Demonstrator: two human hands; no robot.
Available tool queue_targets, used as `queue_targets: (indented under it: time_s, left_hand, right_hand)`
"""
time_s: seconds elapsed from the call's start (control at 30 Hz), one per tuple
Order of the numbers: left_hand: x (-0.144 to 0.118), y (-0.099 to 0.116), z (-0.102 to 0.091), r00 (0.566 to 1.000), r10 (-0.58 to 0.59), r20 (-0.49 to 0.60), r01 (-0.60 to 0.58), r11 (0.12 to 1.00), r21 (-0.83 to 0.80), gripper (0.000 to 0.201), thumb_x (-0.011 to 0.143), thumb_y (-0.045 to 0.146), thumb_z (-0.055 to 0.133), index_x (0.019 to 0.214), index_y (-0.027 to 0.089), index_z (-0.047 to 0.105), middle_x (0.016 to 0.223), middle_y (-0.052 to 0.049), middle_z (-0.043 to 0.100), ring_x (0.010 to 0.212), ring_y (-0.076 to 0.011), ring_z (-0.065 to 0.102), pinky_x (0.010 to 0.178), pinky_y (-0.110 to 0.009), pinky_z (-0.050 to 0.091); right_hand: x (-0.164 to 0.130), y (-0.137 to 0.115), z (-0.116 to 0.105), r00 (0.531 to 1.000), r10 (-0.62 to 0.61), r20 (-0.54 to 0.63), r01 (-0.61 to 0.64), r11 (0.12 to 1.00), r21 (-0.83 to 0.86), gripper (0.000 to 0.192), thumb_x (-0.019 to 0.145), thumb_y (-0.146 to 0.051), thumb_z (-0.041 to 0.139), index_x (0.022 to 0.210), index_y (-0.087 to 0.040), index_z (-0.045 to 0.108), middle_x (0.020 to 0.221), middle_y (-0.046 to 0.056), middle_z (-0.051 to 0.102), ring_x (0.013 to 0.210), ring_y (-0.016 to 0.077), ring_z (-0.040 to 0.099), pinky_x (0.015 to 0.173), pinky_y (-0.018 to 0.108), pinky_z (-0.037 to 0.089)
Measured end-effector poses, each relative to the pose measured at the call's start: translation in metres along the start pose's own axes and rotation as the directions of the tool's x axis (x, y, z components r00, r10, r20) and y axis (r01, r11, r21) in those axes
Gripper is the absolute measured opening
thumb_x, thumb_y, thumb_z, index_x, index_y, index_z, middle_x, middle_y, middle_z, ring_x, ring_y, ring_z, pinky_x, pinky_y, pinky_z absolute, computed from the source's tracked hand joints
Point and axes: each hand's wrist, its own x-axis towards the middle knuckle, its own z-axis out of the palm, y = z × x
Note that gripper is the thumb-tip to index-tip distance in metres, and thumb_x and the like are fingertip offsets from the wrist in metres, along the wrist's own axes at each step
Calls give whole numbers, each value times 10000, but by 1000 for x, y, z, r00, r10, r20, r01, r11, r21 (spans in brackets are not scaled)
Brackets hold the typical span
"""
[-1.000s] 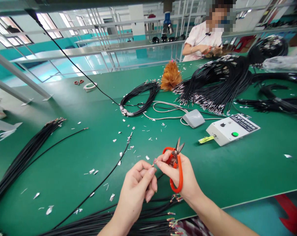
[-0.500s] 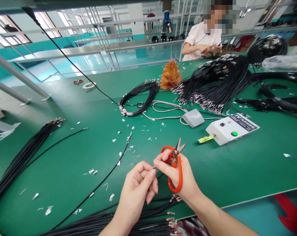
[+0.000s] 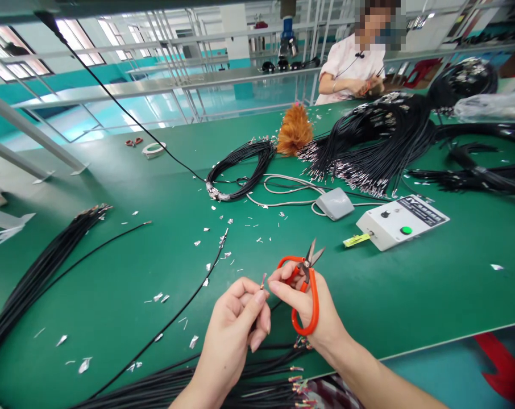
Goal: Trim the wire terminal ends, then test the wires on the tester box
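Between thumb and fingers, my left hand (image 3: 243, 318) pinches a black cable whose stripped end, thin coloured wires (image 3: 263, 280), sticks up above the thumb. Just to the right, my right hand (image 3: 306, 295) has red-handled scissors (image 3: 307, 267) hooked in its palm, blades pointing up and slightly apart. Its thumb and forefinger tips come close to the wire end; whether they touch it I cannot tell. Below both hands lies a bundle of black cables (image 3: 257, 372) with coloured wire ends at the table's near edge. Most of the held cable is hidden behind my fingers.
A white box with a green button (image 3: 406, 230) and a grey pedal (image 3: 335, 204) lie to the right. Coiled black cables (image 3: 240, 170), a large cable heap (image 3: 377, 142) and an orange brush (image 3: 295, 130) are farther back. Foil scraps (image 3: 84, 365) litter the green table. A person (image 3: 351, 71) works opposite.
The coloured wire ends now show above my left thumb, where my right fingertips covered them before. My right fingertips have drawn slightly away, with the scissors still in that hand.
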Motion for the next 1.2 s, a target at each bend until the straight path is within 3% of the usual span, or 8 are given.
queue_targets:
  time_s: [0.3,0.73,0.87,1.0,1.2]
  left_hand:
    - [-1,-1,-1,999,-17,48,17,1000,-2,188,864,325,576,804,148,549,474,39,545,327,-11,305,357,-154,163]
    - [1,1,1,998,-42,46,43,999,-20,215,880,336,537,774,149,539,446,47,508,322,-13,265,347,-149,155]
    - [-2,-2,1,1000,8,16,-8,1000,-15,170,881,347,541,956,200,502,464,71,492,353,-34,238,342,-144,144]
    - [-5,-6,1,997,76,14,-76,996,51,399,885,376,536,1239,222,435,498,75,464,408,-57,277,358,-140,176]
    - [-3,-8,2,996,91,21,-92,988,122,351,903,371,503,1193,175,484,514,68,477,384,-39,257,351,-153,165]
  right_hand:
    - [0,-3,2,998,-12,58,13,1000,-11,203,687,-238,742,713,-202,544,839,11,702,770,155,652,768,287,505]
    - [-2,6,0,994,-41,99,40,999,16,222,747,-229,705,715,-196,488,706,-28,637,672,112,598,713,254,477]
    - [-5,5,2,994,-101,47,105,990,-90,243,745,-244,702,693,-195,470,731,-19,606,685,112,561,687,244,455]
    - [-7,5,2,986,-155,62,164,970,-179,237,774,-249,662,681,-199,449,713,-25,557,654,108,504,646,243,426]
    - [-8,8,1,980,-187,67,197,955,-223,227,779,-242,667,704,-210,455,732,-26,563,688,122,533,678,256,429]
